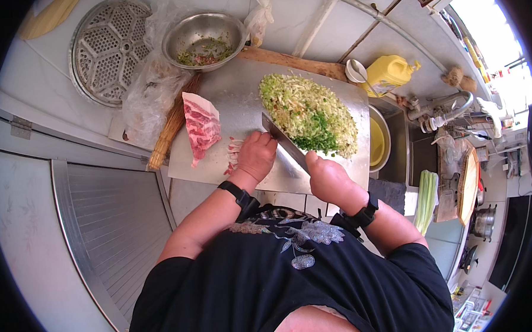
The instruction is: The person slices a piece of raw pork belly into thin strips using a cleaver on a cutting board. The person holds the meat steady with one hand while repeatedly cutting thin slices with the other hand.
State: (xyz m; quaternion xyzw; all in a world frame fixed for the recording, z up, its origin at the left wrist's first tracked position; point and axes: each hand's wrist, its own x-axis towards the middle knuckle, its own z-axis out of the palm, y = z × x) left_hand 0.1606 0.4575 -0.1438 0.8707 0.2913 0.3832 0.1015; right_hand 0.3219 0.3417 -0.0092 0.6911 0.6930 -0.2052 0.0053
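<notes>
My right hand [335,180] grips the handle of a cleaver [286,142], its long blade slanting up and left across the steel board [240,85]. Curled fingers of my left hand [257,155] press down beside the blade on sliced raw meat [233,153]; some strips show at the hand's left, the rest are hidden under it. Further left lies a wedge of raw pork [201,129] with a pale fat edge. Beyond the blade, on the right, is a heap of chopped pale vegetable [301,100], with finely cut greens [317,136] on its near side.
A steel bowl [237,21] with food remnants stands behind the board. A straw brush [169,134] and plastic bag [143,104] lie left. At right are a small white bowl [354,75], yellow jug [389,74], basin with yellow liquid [377,143], sink [397,160] and faucet [461,99].
</notes>
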